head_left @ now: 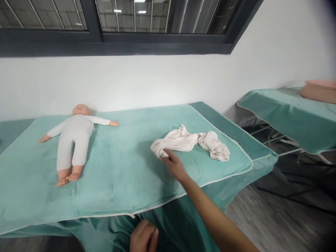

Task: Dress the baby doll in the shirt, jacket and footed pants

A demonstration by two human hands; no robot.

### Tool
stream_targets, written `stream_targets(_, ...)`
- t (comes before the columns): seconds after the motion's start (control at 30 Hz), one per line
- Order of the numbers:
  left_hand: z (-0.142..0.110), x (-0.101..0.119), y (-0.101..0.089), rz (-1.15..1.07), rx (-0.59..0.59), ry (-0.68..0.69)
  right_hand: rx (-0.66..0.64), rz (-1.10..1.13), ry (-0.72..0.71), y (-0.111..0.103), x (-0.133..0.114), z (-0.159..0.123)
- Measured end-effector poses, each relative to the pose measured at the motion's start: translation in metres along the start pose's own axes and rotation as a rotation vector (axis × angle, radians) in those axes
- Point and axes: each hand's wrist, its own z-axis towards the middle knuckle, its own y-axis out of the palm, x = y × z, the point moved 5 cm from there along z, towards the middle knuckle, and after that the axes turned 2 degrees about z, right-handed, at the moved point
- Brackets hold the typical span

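A baby doll (73,138) in a white one-piece suit lies on its back at the left of a table covered by a teal towel (120,175). A crumpled white cloth (191,143) lies on the towel toward the right. My right hand (173,163) reaches across the towel and its fingers close on the near left end of that cloth. My left hand (144,237) is low at the table's front edge, fingers curled against the hanging teal cover.
A white wall and a dark-framed window run behind the table. To the right stands a second table with a teal cover (288,115) and a pink object (319,90) on it. Grey floor shows between the two tables.
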Motion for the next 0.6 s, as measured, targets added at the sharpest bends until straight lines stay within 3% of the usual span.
stream_targets(0.13, 0.049, 0.008, -0.081, -0.263, 0.532, -0.108, -0.4, 0.124, -0.344, 0.063, -0.056, -0.045)
stream_targets(0.17, 0.067, 0.011, -0.099, -0.285, 0.583, -0.119, -0.456, 0.078, -0.398, 0.074, -0.067, -0.053)
stream_targets(0.27, 0.12, 0.01, -0.134, -0.295, 0.513, -0.204, -0.531, -0.078, -0.457, 0.087, -0.086, -0.061)
stream_targets(0.4, 0.156, 0.009, -0.151, -0.251, 0.35, -0.193, -0.563, 0.051, -0.417, 0.069, -0.09, -0.053)
stream_targets(0.5, 0.157, 0.026, -0.16, -0.281, 0.355, -0.1, -0.315, 0.116, -0.297, 0.041, -0.09, -0.034)
stream_targets(0.6, 0.151, 0.063, -0.173, -0.266, 0.33, 0.064, -0.09, -0.043, -0.4, 0.023, -0.109, -0.017)
